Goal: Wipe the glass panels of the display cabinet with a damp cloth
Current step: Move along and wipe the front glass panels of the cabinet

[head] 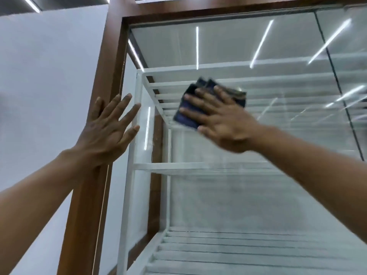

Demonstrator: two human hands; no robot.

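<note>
Looking up at a tall display cabinet (139, 8), brown-framed and standing against a pale wall (39, 76). Facing its front glass panel (258, 195), which is carrying bright reflections of ceiling light strips. Seeing through the glass to white slatted shelves (198, 167) at several levels.

Reaching up and forward with both bare arms. Raising the left arm from the lower left and laying the left grip (105, 133) flat over the wooden post (95, 185) at the left edge of the glass panel. Keeping its fingers straight and fanned apart, holding nothing, with the tips pointing up and slightly right and the outer two lying over the edge of the glass.

Stretching the right arm in from the lower right, wrist roughly straight and back of the hand toward the camera. Pressing the right grip (224, 124) palm-first onto a dark blue cloth (187, 120). Spreading its fingers straight across the fabric, pointing up and left, with the thumb lying along the cloth's lower edge; not curling around it, only pinning it flat to the glass.

Holding the cloth folded into a rough rectangle in the upper part of the panel, nearer its left edge than its right and level with the upper shelf. Running its long axis on a slant, from lower left up to upper right. Showing both cloth and right grip slightly blurred.
</note>
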